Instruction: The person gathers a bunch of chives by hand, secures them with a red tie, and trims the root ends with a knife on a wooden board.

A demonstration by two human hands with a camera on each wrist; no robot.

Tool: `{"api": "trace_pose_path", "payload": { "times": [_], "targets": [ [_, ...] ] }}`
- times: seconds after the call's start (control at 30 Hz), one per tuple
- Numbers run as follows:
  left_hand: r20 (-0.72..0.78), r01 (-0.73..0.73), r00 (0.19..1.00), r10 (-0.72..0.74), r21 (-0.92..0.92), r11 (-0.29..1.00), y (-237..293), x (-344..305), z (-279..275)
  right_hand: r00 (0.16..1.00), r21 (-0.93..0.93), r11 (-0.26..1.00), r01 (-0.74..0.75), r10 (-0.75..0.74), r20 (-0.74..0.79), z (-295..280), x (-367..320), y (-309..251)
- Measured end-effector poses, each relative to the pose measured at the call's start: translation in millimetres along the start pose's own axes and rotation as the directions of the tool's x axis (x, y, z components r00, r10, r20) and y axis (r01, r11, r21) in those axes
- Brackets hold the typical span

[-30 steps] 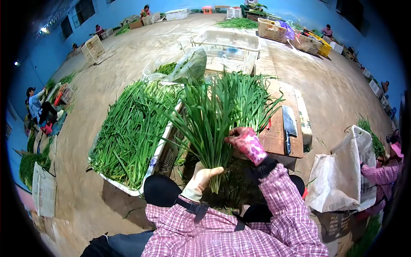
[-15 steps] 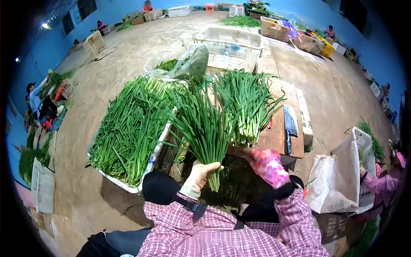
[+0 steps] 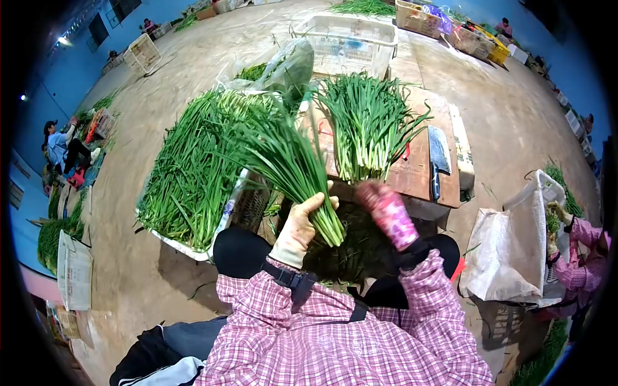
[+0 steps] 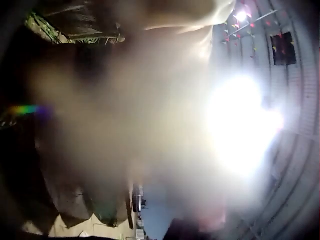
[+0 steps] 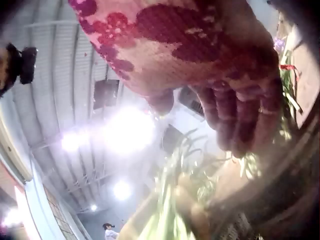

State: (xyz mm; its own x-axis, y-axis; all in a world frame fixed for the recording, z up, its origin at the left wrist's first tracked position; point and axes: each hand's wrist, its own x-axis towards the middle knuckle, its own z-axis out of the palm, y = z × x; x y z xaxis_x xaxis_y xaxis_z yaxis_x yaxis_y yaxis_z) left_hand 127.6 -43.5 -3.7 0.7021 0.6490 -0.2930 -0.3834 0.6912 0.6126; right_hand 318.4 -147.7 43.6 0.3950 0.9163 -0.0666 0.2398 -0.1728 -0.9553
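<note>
In the head view the gloved left hand (image 3: 299, 226) grips a bunch of long green leafy stalks (image 3: 290, 161) near its pale lower ends, leaves leaning up and left. The right hand (image 3: 389, 215), in a pink patterned glove, is beside the stalk ends, apart from them and blurred. In the right wrist view that hand (image 5: 200, 55) hangs with fingers loosely bent and nothing seen in them, the held stalks (image 5: 167, 200) below. Another bunch (image 3: 370, 128) lies on a wooden board (image 3: 412, 180). Glare and blur fill the left wrist view.
A cleaver (image 3: 438, 157) lies on the board's right side. At left stands a crate (image 3: 222, 235) heaped with stalks. Behind is a pale crate (image 3: 347, 48); a white sack (image 3: 496, 257) hangs from a crate at right. Other people sit along the walls.
The left hand has moved up with its bunch, which now tilts further, leaves to the left. The right hand has gone from the bunch to the right, then back slightly toward it.
</note>
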Motion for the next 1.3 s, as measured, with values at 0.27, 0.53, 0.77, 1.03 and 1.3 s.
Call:
{"api": "trace_pose_path", "payload": {
  "times": [0.27, 0.53, 0.77, 1.03, 1.3],
  "targets": [
    [-0.120, -0.157, 0.980, 0.161, 0.037, 0.987, 10.2, 8.3, 13.4, 0.983, -0.069, 0.984, -0.166, 0.170, 0.063, 30.9, -29.7, 36.4],
    [-0.140, -0.265, 0.955, 0.260, -0.019, 0.964, 31.6, 19.8, 17.6, 0.977, -0.399, 0.912, -0.090, 0.159, 0.143, 23.6, -13.4, 11.8],
    [0.028, -0.184, 0.983, 0.181, 0.162, 0.969, 36.0, 30.4, 61.8, 0.991, -0.312, 0.950, -0.014, 0.056, 0.125, 29.0, 12.1, -47.0],
    [0.162, -0.063, 0.982, -0.100, 0.772, 0.632, 101.3, 154.5, 111.2, 0.959, -0.576, 0.781, 0.241, -0.283, 0.019, -22.7, 96.6, -18.3],
    [0.123, -0.126, 0.992, 0.041, 0.837, 0.533, 93.2, 229.9, 80.7, 0.918, 0.622, 0.714, -0.321, 0.396, 0.019, -27.3, 117.1, -14.6]
  ]
}}
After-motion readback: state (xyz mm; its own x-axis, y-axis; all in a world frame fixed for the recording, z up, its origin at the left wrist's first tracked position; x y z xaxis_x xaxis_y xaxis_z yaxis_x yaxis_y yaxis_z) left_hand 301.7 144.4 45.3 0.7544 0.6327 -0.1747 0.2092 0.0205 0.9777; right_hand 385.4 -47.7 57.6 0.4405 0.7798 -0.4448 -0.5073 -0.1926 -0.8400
